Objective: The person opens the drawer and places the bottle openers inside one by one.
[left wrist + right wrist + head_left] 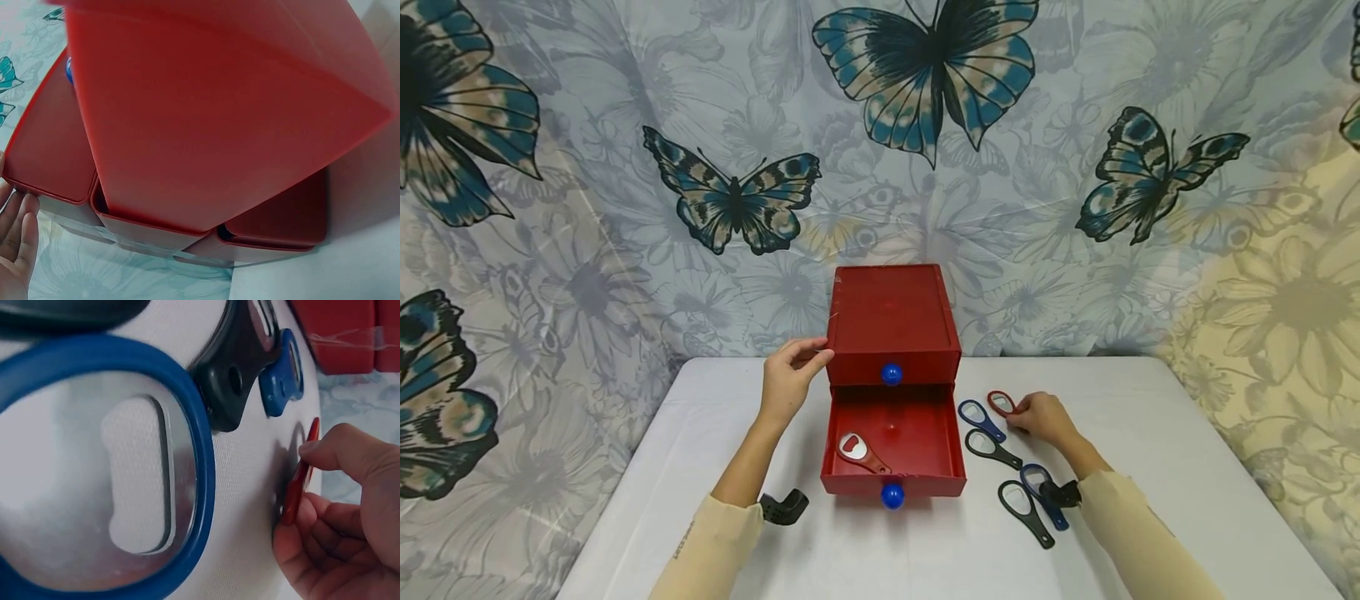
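A red two-drawer cabinet stands at the back of the table. My left hand rests fingertips and thumb against its left side, fingers nearly straight. The lower drawer is pulled out, and a red bottle opener with a metal plate lies inside it at the front left. To the right of the cabinet, my right hand pinches a second red bottle opener between thumb and fingers by its handle. It is tilted on edge, close over the table, in the right wrist view.
Blue and black bottle openers lie near the drawer's right side. Another blue one and a black one lie nearer the front, the blue partly under my right wrist camera. Butterfly-print cloth hangs behind the table.
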### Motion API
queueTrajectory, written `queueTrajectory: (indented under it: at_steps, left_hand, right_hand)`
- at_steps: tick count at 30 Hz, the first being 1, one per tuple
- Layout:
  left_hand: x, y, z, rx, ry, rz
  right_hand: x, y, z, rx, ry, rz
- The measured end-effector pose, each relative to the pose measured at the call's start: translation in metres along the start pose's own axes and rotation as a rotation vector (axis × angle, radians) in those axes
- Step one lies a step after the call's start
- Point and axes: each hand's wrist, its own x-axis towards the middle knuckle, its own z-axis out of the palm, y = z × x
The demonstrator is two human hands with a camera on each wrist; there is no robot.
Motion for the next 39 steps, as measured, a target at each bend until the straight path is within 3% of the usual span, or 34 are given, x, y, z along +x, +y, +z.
queueTrajectory:
  at_steps: [7, 13, 19, 29, 34, 39]
  left_hand:
    - [-0.001, 0.002, 0.001, -0.003, 0.003, -0.006]
    - [-0.001, 0.003, 0.001, 0.0, -0.005, -0.023]
    - [0.0, 0.001, 0.001, 0.011, -0.001, -0.036]
    - [0.0, 0.0, 0.001, -0.005, -0.003, -0.035]
    - [-0.001, 0.002, 0.0, -0.006, -0.002, -0.015]
    - [-0.002, 0.004, 0.0, 0.001, 0.001, -0.008]
  right_hand:
    - [-0.013, -0.013, -0.011, 0.17, -0.019, 0.047]
    - [-0.037, -0.042, -0.035, 0.317, -0.005, -0.018]
    - [-0.058, -0.068, -0.055, 0.393, -0.033, -0.057]
    - [-0.08, -0.121, -0.071, 0.417, -0.058, -0.21]
    - [-0.081, -0.145, -0.066, 0.38, -0.073, -0.316]
    - [-0.077, -0.168, -0.058, 0.323, -0.096, -0.357]
